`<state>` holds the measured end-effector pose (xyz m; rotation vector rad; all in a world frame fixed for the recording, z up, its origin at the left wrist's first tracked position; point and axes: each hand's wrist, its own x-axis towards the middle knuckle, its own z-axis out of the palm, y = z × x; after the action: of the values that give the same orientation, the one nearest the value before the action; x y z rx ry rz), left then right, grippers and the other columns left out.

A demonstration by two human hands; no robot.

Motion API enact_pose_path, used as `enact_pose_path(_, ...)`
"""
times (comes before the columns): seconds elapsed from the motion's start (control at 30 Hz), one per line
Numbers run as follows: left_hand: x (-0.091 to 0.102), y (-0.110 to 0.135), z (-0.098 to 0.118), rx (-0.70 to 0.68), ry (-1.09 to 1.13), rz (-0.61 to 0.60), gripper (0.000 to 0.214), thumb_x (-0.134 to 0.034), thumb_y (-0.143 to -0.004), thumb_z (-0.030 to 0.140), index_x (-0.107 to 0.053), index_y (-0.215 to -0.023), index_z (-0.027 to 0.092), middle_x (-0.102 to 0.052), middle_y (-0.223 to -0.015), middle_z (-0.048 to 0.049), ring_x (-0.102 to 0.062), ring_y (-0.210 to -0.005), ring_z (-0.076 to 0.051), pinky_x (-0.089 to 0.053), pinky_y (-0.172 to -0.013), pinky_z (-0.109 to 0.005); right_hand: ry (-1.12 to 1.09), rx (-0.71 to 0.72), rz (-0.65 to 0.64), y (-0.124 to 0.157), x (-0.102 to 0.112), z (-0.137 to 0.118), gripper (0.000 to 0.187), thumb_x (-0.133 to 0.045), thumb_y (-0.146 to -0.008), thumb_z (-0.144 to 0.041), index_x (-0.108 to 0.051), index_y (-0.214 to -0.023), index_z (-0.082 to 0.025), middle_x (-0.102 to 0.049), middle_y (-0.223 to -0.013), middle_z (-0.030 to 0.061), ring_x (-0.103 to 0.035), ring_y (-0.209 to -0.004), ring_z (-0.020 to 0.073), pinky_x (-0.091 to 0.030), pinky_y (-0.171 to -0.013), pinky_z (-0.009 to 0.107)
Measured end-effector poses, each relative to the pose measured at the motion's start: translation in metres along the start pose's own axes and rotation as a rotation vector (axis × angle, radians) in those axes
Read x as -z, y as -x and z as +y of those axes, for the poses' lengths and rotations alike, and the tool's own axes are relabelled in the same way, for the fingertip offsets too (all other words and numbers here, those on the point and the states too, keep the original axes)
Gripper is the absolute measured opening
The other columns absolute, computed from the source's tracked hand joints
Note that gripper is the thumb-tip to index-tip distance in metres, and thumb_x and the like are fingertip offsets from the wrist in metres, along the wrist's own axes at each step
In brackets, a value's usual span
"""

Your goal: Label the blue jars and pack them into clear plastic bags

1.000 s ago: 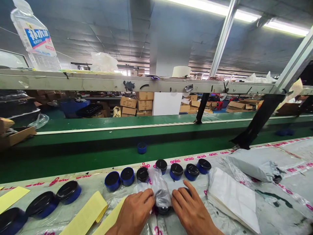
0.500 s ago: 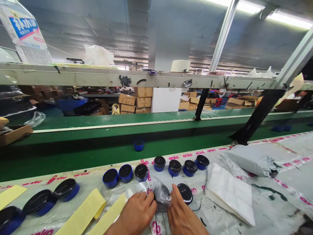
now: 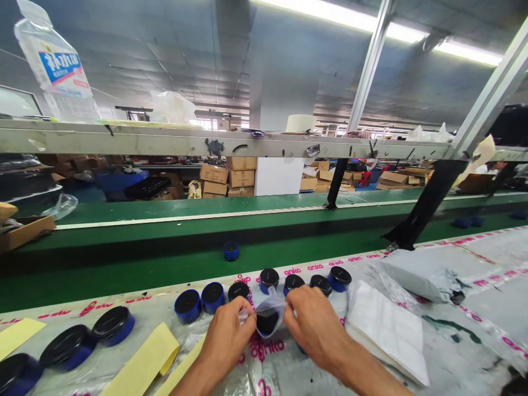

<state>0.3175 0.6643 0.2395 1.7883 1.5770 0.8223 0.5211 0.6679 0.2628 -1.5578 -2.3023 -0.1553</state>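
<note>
Between my two hands is a clear plastic bag [image 3: 270, 301], its mouth spread wide, with a dark round device [image 3: 267, 323] inside. My left hand [image 3: 231, 325] is closed, pinching the left edge of the bag. On the opposite edge, the fingers of my right hand [image 3: 315, 319] are closed on the plastic. Just beyond the bag stand several black-topped blue round devices [image 3: 269, 281], part of a row along the table edge. Another such device lies mostly hidden beneath my right hand.
More round devices [image 3: 113, 325] and yellow paper strips [image 3: 142, 360] lie to the left. A stack of white bags [image 3: 388, 330] is at the right. Behind the table [image 3: 330, 374] runs a green conveyor belt [image 3: 165, 264] carrying one device [image 3: 231, 251]. A black-wrapped post [image 3: 429, 206] rises at right.
Both hands have moved up, and my right hand has shifted from the bag's side to its upper right edge. The bag's mouth is now spread apart. The view has tilted up slightly.
</note>
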Motion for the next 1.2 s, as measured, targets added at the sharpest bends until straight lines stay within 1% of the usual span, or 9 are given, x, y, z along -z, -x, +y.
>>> enact_pose_path(0.23, 0.018, -0.003, 0.005, 0.059, 0.222, 0.002, 0.015, -0.053, -0.076, 0.028, -0.062, -0.069, 0.019, -0.066, -0.070, -0.0011, -0.057, -0.072, -0.020, -0.038, -0.065, -0.028, 0.062, 0.003, 0.020, -0.005, 0.008, 0.006, 0.023, -0.053, -0.088, -0.009, -0.068, -0.074, -0.019, -0.072, -0.072, 0.0045, -0.066, -0.071, 0.0240, -0.030, -0.069, 0.035)
enact_pose_path(0.43, 0.028, 0.008, 0.008, 0.138, 0.490, 0.133, 0.052, -0.043, -0.092, 0.064, -0.068, -0.086, 0.019, -0.072, -0.088, -0.0057, -0.060, -0.084, -0.023, -0.042, -0.073, -0.030, -0.311, -0.033, 0.269, 0.005, 0.009, -0.005, 0.023, -0.045, -0.099, -0.026, -0.065, -0.089, -0.020, -0.069, -0.080, 0.0038, -0.063, -0.070, 0.0203, -0.038, -0.066, 0.031)
enact_pose_path(0.53, 0.031, 0.015, 0.016, 0.141, 0.809, 0.176, 0.053, -0.051, -0.091, 0.066, -0.070, -0.100, 0.018, -0.072, -0.095, -0.0074, -0.061, -0.094, -0.023, -0.045, -0.083, -0.030, -0.601, -0.027, 0.186, 0.012, 0.019, -0.024, 0.026, -0.046, -0.101, -0.038, -0.063, -0.091, -0.022, -0.065, -0.077, 0.0017, -0.059, -0.064, 0.0166, -0.039, -0.060, 0.028)
enact_pose_path(0.6, 0.033, 0.019, 0.021, 0.155, 0.995, 0.102, 0.049, -0.056, -0.090, 0.062, -0.069, -0.104, 0.018, -0.071, -0.096, -0.0062, -0.061, -0.088, -0.020, -0.047, -0.080, -0.028, -0.717, -0.061, 0.090, 0.013, 0.025, -0.037, 0.025, -0.056, -0.094, -0.044, -0.064, -0.105, -0.022, -0.065, -0.081, 0.0023, -0.059, -0.066, 0.0172, -0.039, -0.058, 0.027)
enact_pose_path(0.7, 0.039, 0.024, 0.026, 0.208, 1.272, -0.045, 0.045, -0.056, -0.092, 0.059, -0.069, -0.106, 0.018, -0.068, -0.097, -0.0053, -0.057, -0.074, -0.014, -0.050, -0.071, -0.026, -0.895, -0.139, -0.136, 0.009, 0.026, -0.049, 0.053, -0.074, -0.077, -0.038, -0.060, -0.126, -0.025, -0.066, -0.089, 0.0023, -0.060, -0.073, 0.0188, -0.042, -0.060, 0.027)
enact_pose_path(0.77, 0.043, 0.027, 0.026, 0.191, 1.377, -0.082, 0.045, -0.057, -0.091, 0.058, -0.068, -0.107, 0.018, -0.067, -0.100, -0.0057, -0.056, -0.071, -0.012, -0.051, -0.070, -0.026, -1.107, -0.206, -0.267, 0.005, 0.022, -0.054, 0.055, -0.078, -0.071, -0.033, -0.063, -0.123, -0.025, -0.067, -0.090, 0.0017, -0.060, -0.075, 0.0176, -0.044, -0.064, 0.026)
enact_pose_path(0.87, 0.047, 0.033, 0.023, 0.094, 1.337, -0.092, 0.045, -0.074, -0.080, 0.050, -0.067, -0.113, 0.020, -0.065, -0.110, -0.0059, -0.057, -0.071, -0.012, -0.052, -0.067, -0.025, -1.409, -0.365, -0.331, 0.002, 0.013, -0.054, 0.034, -0.079, -0.069, -0.038, -0.067, -0.094, -0.019, -0.064, -0.075, -0.0001, -0.055, -0.066, 0.0132, -0.042, -0.061, 0.023)
enact_pose_path(0.93, 0.046, 0.036, 0.020, 0.089, 1.224, -0.079, 0.054, -0.085, -0.070, 0.042, -0.066, -0.116, 0.022, -0.066, -0.117, -0.0064, -0.062, -0.078, -0.015, -0.053, -0.070, -0.026, -1.508, -0.443, -0.324, 0.002, 0.010, -0.051, 0.037, -0.079, -0.069, -0.049, -0.062, -0.078, -0.018, -0.055, -0.062, -0.0036, -0.046, -0.057, 0.0095, -0.036, -0.055, 0.021)
enact_pose_path(1.2, 0.039, 0.035, 0.023, 0.298, 0.979, 0.227, 0.058, -0.088, -0.062, 0.049, -0.069, -0.107, 0.017, -0.074, -0.078, -0.0030, -0.067, -0.067, -0.018, -0.051, -0.062, -0.025, -1.545, -0.538, -0.264, 0.008, 0.013, -0.033, 0.052, -0.070, -0.076, -0.068, -0.061, -0.074, -0.017, -0.047, -0.051, -0.0064, -0.036, -0.046, 0.0065, -0.024, -0.045, 0.020)
